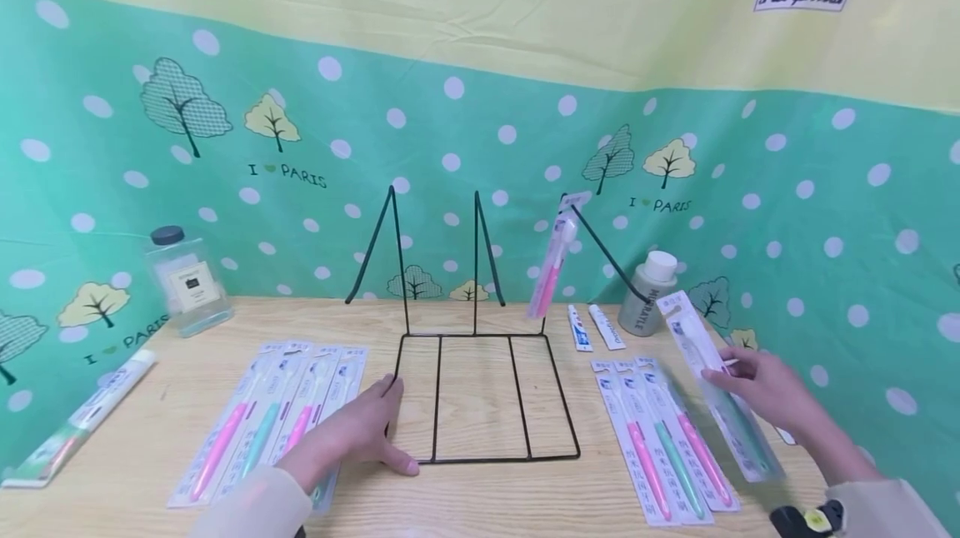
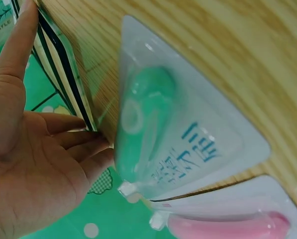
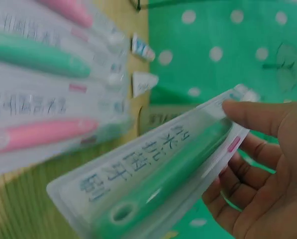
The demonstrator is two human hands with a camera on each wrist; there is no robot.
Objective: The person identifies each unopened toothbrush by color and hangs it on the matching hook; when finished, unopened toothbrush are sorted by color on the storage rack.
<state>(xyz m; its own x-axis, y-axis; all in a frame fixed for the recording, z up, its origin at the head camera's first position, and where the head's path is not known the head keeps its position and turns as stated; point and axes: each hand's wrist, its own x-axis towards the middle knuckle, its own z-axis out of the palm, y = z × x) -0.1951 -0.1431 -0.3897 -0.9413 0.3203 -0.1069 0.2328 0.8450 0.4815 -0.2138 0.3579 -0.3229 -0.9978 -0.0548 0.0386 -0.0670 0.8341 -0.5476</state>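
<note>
My right hand [image 1: 772,392] pinches a packaged green toothbrush [image 1: 738,425] by its edges, thumb on one side and fingers on the other. In the right wrist view this toothbrush [image 3: 163,174] is tilted, its handle end toward the camera. My left hand [image 1: 356,425] rests against the front left corner of a black wire rack [image 1: 502,460], with thumb and fingers spread along the wires. On the rack's right hook hangs a packaged pink toothbrush [image 1: 553,267]. Close by the left hand in the left wrist view lies another packaged green toothbrush [image 2: 153,114].
Several packaged toothbrushes [image 1: 258,417] lie left of the rack, and a second group [image 1: 663,446] lies right of it. Two small toothpaste tubes [image 1: 592,328] and a grey bottle [image 1: 647,296] are behind. A clear bottle [image 1: 187,288] and a large toothpaste tube [image 1: 82,417] stand left.
</note>
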